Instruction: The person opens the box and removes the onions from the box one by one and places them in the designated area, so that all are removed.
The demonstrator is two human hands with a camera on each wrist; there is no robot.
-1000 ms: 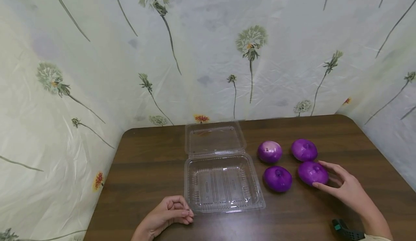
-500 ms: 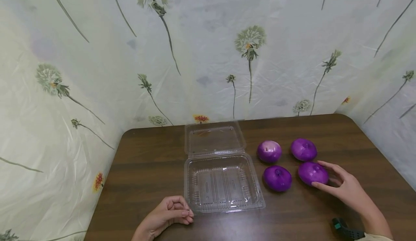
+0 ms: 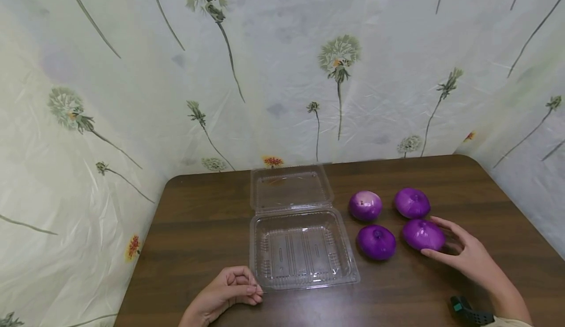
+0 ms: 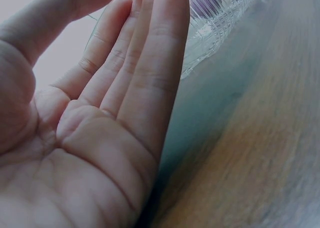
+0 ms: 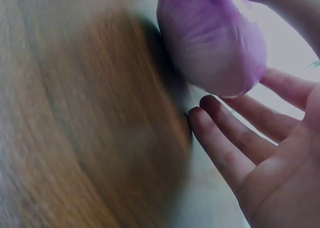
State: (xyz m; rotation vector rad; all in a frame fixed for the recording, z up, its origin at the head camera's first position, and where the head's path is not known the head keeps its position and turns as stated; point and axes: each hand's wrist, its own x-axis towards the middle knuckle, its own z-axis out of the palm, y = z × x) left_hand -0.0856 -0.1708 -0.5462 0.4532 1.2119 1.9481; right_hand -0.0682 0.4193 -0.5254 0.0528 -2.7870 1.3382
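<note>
A clear plastic clamshell container [image 3: 304,248] lies with its lid [image 3: 291,187] folded back on the brown table. At its near left corner, my left hand [image 3: 227,288] pinches the rim between thumb and fingers; the left wrist view shows the palm [image 4: 95,148] and the container's ribbed wall [image 4: 215,32]. My right hand [image 3: 470,256] holds a purple onion [image 3: 423,235] from its right side, thumb in front and fingers behind. In the right wrist view that onion [image 5: 215,42] sits between the thumb and fingers, with the lower fingers spread beneath it.
Three more purple onions stand close by: one at the back left [image 3: 365,206], one at the back right [image 3: 412,203] and one in front [image 3: 376,242], between container and held onion. A dark wrist strap [image 3: 470,312] is on the right wrist. Flowered sheeting [image 3: 282,72] hangs behind the table [image 3: 198,229].
The right hand and its onion have shifted slightly left. My left hand and the container stay where they were.
</note>
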